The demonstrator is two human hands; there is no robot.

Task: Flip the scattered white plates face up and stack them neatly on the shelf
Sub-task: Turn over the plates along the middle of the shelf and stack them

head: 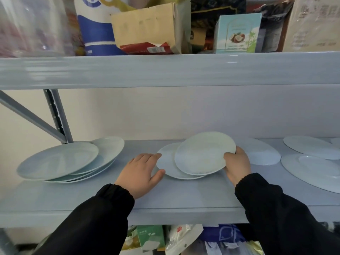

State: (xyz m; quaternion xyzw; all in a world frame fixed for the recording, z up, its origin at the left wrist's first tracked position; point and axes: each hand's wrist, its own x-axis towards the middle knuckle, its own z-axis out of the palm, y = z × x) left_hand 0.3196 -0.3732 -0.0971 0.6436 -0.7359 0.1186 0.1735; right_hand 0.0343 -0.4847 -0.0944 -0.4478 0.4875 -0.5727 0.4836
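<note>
White plates crowd the grey shelf [73, 196] as we work on the middle pair. Our right hand [237, 162] grips the upper plate [202, 153] at its right rim, thumb on top and fingers curled behind, so that edge sits raised while the opposite edge rests on the lower plate [165, 164]. Our left hand [141, 172] lies palm-down on the shelf just left of the pair. Its fingers are extended and hold nothing, with the fingertips and thumb touching the lower plate's left rim.

We judge that the coming move turns on one relation: the tilted plate lies between our hands, with the right hand on its rim and the left hand apart from it. The plates are round, so there is no long axis to line up. The pile [57, 159] stands to the left, beyond the left hand and on the far side from the gripping hand. We cannot tell which face of the upper plate is turned towards us.

By our count, the pile holds at least three plates, loosely offset, perhaps four. Two plates lie in the middle. To the right lie three single plates: one just behind the right hand [261, 153], one at the back [311, 147] and one nearer us showing its foot ring [312, 172]. A sliver of a fourth [335, 140] shows at the frame's edge.
</note>
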